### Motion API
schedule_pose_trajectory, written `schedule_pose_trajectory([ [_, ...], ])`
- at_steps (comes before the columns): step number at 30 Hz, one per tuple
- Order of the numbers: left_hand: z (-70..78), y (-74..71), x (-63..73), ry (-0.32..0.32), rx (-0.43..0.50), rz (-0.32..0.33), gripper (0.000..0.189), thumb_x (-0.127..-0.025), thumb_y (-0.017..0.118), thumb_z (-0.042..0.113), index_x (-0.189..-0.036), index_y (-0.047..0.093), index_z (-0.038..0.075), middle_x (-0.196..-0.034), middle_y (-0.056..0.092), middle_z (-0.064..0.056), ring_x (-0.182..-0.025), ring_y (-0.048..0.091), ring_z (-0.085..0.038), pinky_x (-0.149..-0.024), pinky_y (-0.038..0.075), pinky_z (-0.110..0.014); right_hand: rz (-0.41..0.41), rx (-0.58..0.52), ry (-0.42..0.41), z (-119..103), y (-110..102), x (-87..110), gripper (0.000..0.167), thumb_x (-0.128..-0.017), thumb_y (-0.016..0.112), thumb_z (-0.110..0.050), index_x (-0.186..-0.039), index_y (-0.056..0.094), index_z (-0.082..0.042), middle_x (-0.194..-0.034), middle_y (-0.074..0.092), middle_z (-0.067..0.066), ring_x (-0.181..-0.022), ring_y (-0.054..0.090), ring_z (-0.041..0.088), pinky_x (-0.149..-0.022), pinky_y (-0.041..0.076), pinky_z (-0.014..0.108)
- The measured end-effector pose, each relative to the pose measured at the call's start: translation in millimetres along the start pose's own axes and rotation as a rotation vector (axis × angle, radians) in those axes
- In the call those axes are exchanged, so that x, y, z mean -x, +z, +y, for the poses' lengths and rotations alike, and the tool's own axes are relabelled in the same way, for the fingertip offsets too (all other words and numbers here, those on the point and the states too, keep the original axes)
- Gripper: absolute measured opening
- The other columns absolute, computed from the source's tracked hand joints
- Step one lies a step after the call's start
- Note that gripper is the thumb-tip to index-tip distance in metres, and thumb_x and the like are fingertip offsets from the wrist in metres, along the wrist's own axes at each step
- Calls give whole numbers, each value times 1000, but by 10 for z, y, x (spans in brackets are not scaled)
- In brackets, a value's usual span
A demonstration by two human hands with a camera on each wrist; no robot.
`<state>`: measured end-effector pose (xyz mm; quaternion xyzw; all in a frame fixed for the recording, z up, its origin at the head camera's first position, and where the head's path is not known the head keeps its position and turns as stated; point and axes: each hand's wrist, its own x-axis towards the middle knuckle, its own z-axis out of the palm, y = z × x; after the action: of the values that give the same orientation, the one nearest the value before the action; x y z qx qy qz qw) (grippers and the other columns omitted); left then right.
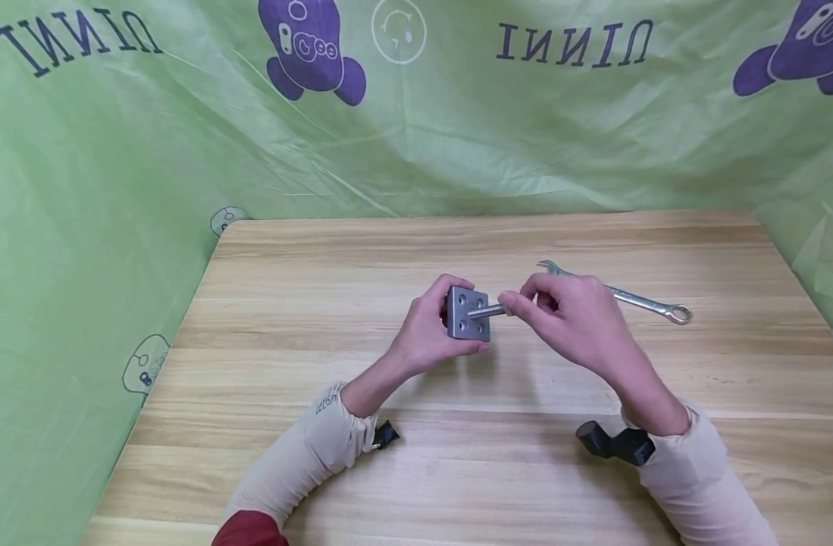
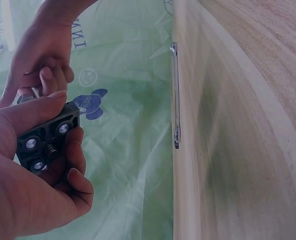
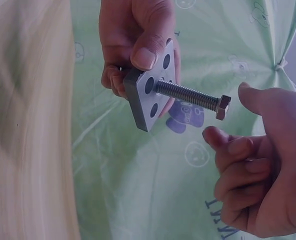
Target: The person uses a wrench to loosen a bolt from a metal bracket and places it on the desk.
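Note:
My left hand (image 1: 419, 334) grips a square grey metal plate (image 1: 460, 326) by its edges above the table. The plate has holes near its corners. A long hex bolt (image 3: 188, 95) runs through its middle, head outward on the right. On the plate's back, the threaded bolt tip (image 2: 51, 150) shows among recessed holes in the left wrist view. My right hand (image 1: 583, 322) is at the bolt head. In the right wrist view, its thumb and forefinger stand on either side of the head with a small gap. The other fingers of that hand are curled.
A combination wrench (image 1: 644, 302) lies on the wooden table (image 1: 286, 318) behind and right of my right hand. Green printed cloth (image 1: 416, 152) hangs around the table's back and sides. Black camera mounts (image 1: 614, 442) are strapped at both wrists.

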<state>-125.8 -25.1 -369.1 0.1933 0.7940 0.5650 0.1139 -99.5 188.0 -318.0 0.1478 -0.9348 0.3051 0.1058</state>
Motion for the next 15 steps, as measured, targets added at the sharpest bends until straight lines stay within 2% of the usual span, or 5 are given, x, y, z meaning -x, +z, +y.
schedule_pose_trajectory([
  [3, -2, 1, 1, 5, -5, 1, 77, -64, 90, -1, -130, 50, 5, -116, 70, -18, -93, 68, -24, -77, 54, -24, -101, 26, 39, -4, 4, 0, 39, -96, 63, -45, -67, 64, -19, -53, 41, -8, -53, 39, 9, -54, 32, 25],
  [7, -8, 1, -1, 11, -18, 0, 76, -64, 90, 0, -129, 50, 6, -116, 70, -17, -93, 68, -24, -77, 54, -24, -135, -4, 36, -19, 20, -2, 43, -98, 62, -42, -63, 59, -18, -52, 37, -8, -52, 36, 8, -53, 31, 25],
  [15, -20, -4, -3, 10, -3, 3, 75, -64, 90, 0, -128, 50, 7, -116, 70, -18, -93, 70, -24, -76, 55, -24, -67, -23, -54, -18, 23, 2, 15, -90, 74, -29, -80, 74, -18, -54, 44, -9, -54, 38, 5, -54, 33, 23],
])
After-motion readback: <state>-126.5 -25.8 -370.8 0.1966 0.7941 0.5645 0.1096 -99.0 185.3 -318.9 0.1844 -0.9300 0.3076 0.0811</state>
